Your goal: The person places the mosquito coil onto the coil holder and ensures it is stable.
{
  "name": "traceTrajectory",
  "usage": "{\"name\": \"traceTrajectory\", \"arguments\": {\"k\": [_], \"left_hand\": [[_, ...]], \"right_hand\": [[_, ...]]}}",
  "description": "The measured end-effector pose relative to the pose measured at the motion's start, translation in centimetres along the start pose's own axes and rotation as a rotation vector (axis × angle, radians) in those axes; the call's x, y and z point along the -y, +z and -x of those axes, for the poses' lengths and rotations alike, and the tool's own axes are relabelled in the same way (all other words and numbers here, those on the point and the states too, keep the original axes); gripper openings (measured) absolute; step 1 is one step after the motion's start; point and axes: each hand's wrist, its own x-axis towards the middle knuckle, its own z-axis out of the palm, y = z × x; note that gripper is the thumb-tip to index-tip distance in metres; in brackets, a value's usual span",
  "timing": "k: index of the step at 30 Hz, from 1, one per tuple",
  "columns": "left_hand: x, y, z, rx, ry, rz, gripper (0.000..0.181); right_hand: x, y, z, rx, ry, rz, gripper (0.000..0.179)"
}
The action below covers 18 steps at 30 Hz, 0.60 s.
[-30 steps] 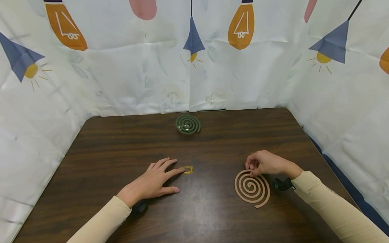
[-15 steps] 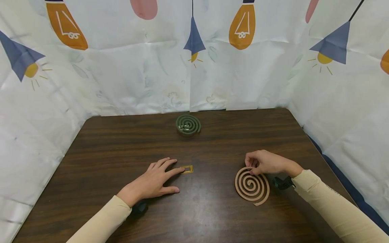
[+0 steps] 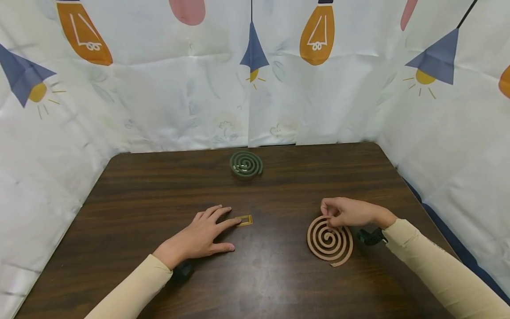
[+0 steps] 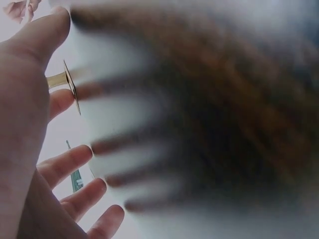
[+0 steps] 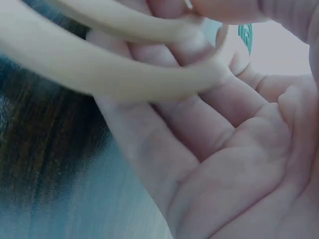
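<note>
My right hand (image 3: 352,212) pinches a tan spiral mosquito coil (image 3: 310,237) near its far edge, thumb on the near side. In the right wrist view, the coil's pale bands (image 5: 134,82) cross in front of my curled fingers. My left hand (image 3: 199,235) lies on the table with fingers spread. Its index fingertip presses one end of a small gold-coloured metal coil stand (image 3: 250,219), a rectangular frame. Seen side-on in the left wrist view, the stand (image 4: 73,92) has a flat plate and a tab (image 4: 56,80) bent out from it.
At the back middle of the dark wood-grain table (image 3: 167,181) sits a thick green spiral coil (image 3: 246,164). White curtains (image 3: 191,102) printed with lamps and bulbs surround the table's back and sides. Each wrist carries a dark camera (image 3: 370,237).
The tan coil has shifted slightly upward in the head view with my right fingers, which keep hold of its edge. My left hand stays on the stand.
</note>
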Motion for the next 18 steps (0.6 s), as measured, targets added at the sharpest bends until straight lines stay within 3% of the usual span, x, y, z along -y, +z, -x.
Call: {"name": "traceTrajectory", "arguments": {"k": [4,8,12,18], "left_hand": [[0.31,-0.10,-0.11,-0.002,-0.015,0.005,0.070],[0.59,-0.14,-0.14,-0.016,-0.020,-0.005,0.069],[0.72,-0.18,-0.21,-0.021,-0.021,-0.013,0.070],[0.78,-0.07,-0.36,-0.029,-0.017,-0.022,0.070]], "right_hand": [[-0.19,-0.16,-0.10,0.032,0.003,-0.109,0.019],[-0.43,-0.29,-0.04,0.069,0.015,-0.207,0.043],[-0.64,-0.46,0.11,0.089,0.006,-0.226,0.055],[-0.98,-0.60,0.13,0.085,-0.029,-0.218,0.059]]}}
